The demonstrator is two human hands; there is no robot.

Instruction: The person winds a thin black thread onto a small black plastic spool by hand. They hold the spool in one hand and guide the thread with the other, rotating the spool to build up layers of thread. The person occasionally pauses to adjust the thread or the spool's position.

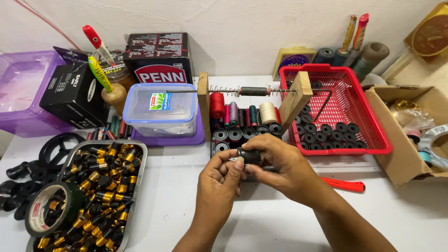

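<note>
- The white table (280, 224) fills the lower frame, and both hands work at its centre.
- A purple plastic bin (18, 88) sits at the upper left, with a black box (74, 93) leaning against it.
- A red basket (345, 107) at the upper right holds a layer of black spools along its near side.
- A cardboard box (396, 140) lies open at the right edge.
- A metal tray (140, 154) at the lower left is heaped with black-and-gold parts; a roll of dark tape (53, 207) rests on its near corner.
- A clear container with a blue lid (161, 109) stands left of centre, on a purple lid.
- A wooden rack (254, 98) above the hands carries a rod, a spring and a dark spool, with coloured thread spools (242, 116) lined up beneath it.
- The right hand (280, 168) curls over a small black spool (249, 155) at centre frame, fingers clenched around it.
- The left hand (219, 179) meets it from the left, thumb and forefinger pinching the spool's near end.
- A red-handled tool (345, 185) lies on the table just right of the right wrist.
</note>
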